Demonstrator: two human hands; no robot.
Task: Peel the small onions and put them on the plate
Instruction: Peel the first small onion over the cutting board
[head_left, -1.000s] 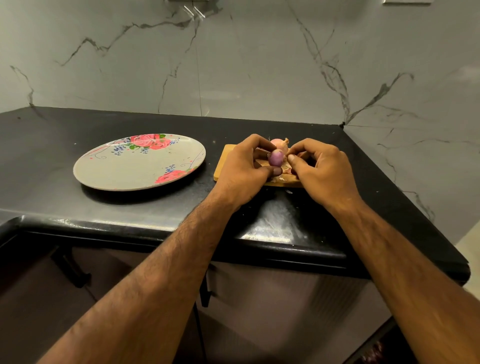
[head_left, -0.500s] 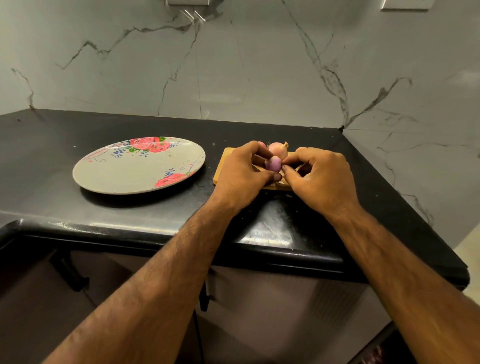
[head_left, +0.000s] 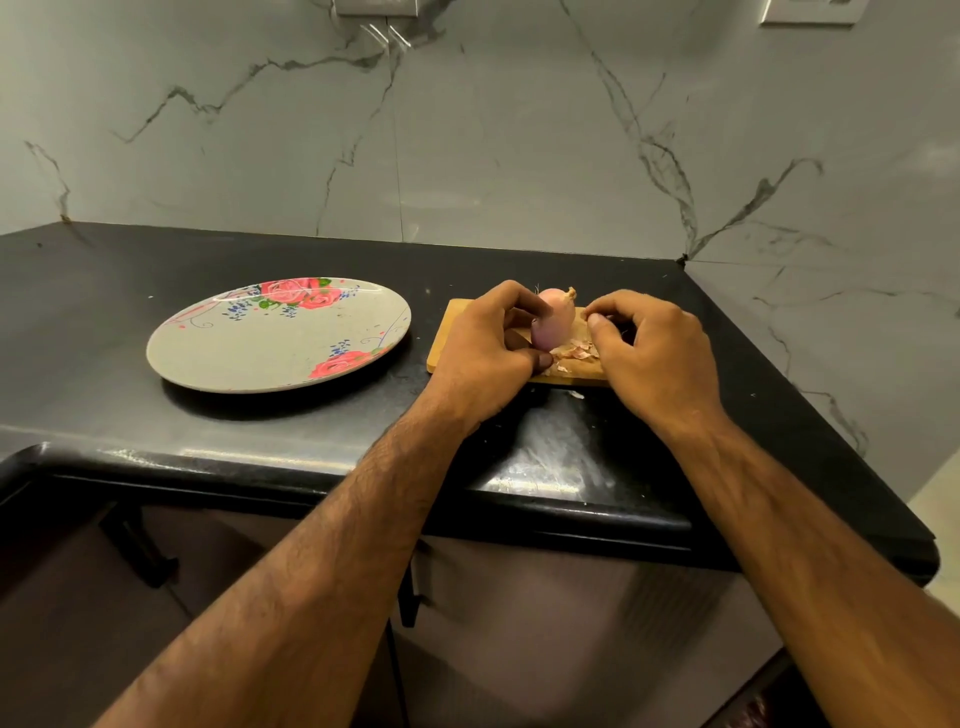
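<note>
The right hand (head_left: 649, 353) has pulled away to 3 o'clock, fingers curled; I cannot tell if it pinches skin. The left hand (head_left: 488, 348) holds the small onion (head_left: 543, 335) over the board (head_left: 582, 373). Skin bits (head_left: 574, 352) lie under it. The plate (head_left: 234, 353) sits at 9 o'clock of the board. Peeling looks nearly done.

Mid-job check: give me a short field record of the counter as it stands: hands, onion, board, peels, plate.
left hand: fingers curled round the onion, held over the board
right hand: fingers curled just right of the onion; cannot tell if they pinch a peel
board: wooden, on the black counter, right of the plate
peels: loose scraps on the board below the onion
plate: floral, flat on the counter, no onion on it
progress: nothing plated yet
</note>
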